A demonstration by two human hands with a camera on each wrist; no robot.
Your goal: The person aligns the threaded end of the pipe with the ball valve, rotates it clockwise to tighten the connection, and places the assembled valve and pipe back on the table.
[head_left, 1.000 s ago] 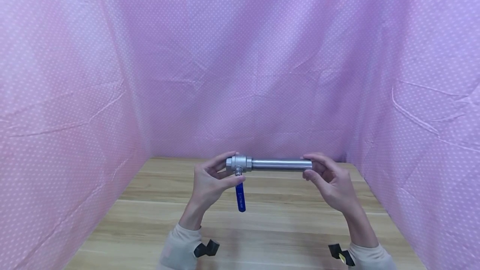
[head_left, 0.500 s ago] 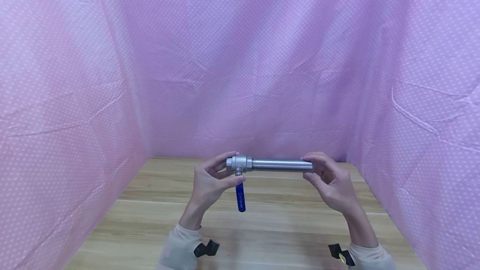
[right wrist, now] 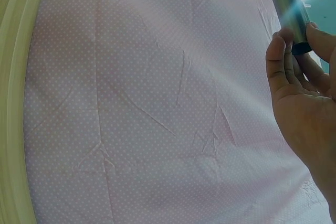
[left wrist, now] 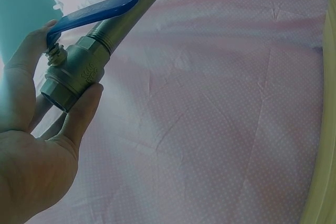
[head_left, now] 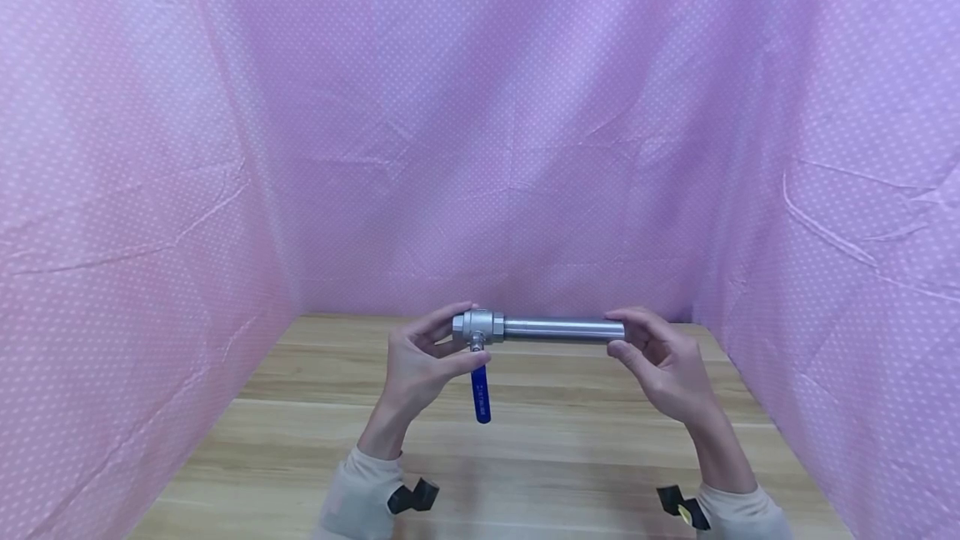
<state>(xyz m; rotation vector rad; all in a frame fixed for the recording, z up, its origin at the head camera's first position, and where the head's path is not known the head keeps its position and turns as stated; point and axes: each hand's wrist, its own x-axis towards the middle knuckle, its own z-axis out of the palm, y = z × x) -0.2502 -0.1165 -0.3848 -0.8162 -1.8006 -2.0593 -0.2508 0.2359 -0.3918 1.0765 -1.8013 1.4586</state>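
Observation:
A metal ball valve [head_left: 480, 327] with a blue lever handle [head_left: 482, 394] is joined to the left end of a straight steel pipe [head_left: 558, 329]. My left hand [head_left: 420, 361] grips the valve body, its thumb at the base of the lever. At the pipe's other end, my right hand [head_left: 667, 365] pinches it between thumb and fingers. Threads [left wrist: 101, 39] show where the pipe meets the valve in the left wrist view. The right wrist view shows the fingers around the pipe's dark open end [right wrist: 301, 48]. The pipe lies roughly level between both hands, above the table.
A light wood-grain table [head_left: 540, 448] lies below the hands. Pink dotted cloth [head_left: 480, 148] hangs at the back and on both sides. Black camera mounts [head_left: 414, 497] sit at the wrists, by the pale sleeves.
My right thumb and fingers shift slightly on the pipe's end. The left hand, the valve and its lever stay practically in place.

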